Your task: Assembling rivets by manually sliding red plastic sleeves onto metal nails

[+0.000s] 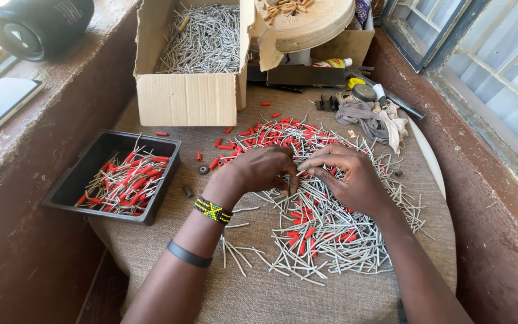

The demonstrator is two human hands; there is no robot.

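— So, where are the hands now?

— Both are low over the big pile of grey pins (pixel 331 240) on the cloth-covered surface (pixel 259 294). The left hand (pixel 262 170) is curled, its fingertips pinched together near the middle of the pile. The right hand (pixel 349 177) is also bent, fingers meeting those of the left. Something small seems to be between them, maybe one pin with a red sleeve, but I cannot tell for sure

— And how much looks finished?

— The black tray (pixel 79 180) on the left already holds a layer of pins with red sleeves on them, so a part is done. It is not full

— What is left?

— A lot, I think. The pile is mostly bare grey pins, with loose red sleeves (pixel 259 135) scattered at its far side. The cardboard box (pixel 187 96) behind is also filled with grey pins

— Anything else nearby?

— A grey cloth (pixel 370 117) and some small tools lie at the far right, near a round beige lid (pixel 307 24). The left wrist wears a beaded bracelet (pixel 213 210) and a dark band (pixel 188 255)
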